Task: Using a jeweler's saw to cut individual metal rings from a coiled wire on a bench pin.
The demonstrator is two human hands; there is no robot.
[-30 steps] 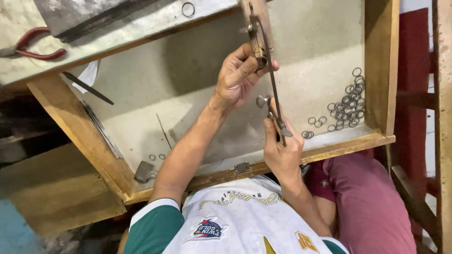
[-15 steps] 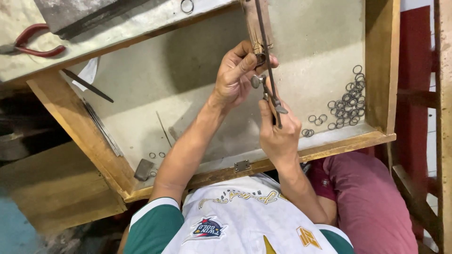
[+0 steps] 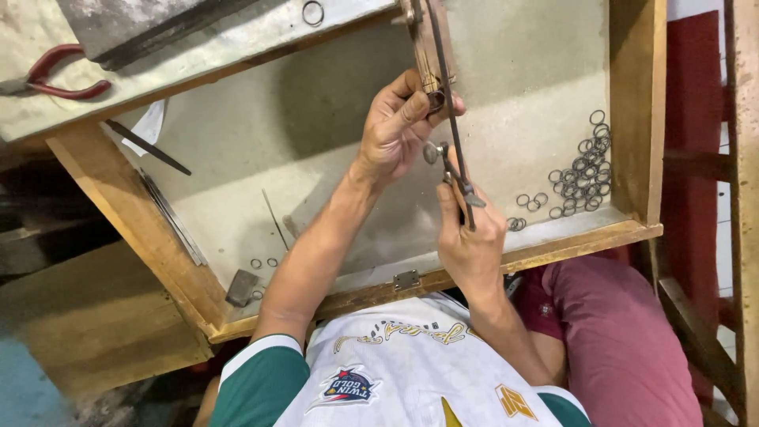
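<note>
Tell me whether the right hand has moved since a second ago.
Yes. The right hand, gripping the saw frame, rose from near the drawer's front rail toward the left hand at the wooden peg.

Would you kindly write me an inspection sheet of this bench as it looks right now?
Surface: shallow wooden tray with a pale, dusty floor.
Job's things: thin saw frame in the right hand; left hand pinches a small ring against the wooden peg.
Clutter: heap of metal rings, loose rings, thin rod, red-handled pliers.
Fingers: both hands closed on their items.
Cables: nothing seen.
Surroundings: wooden frame; the person's maroon-clad leg.
</note>
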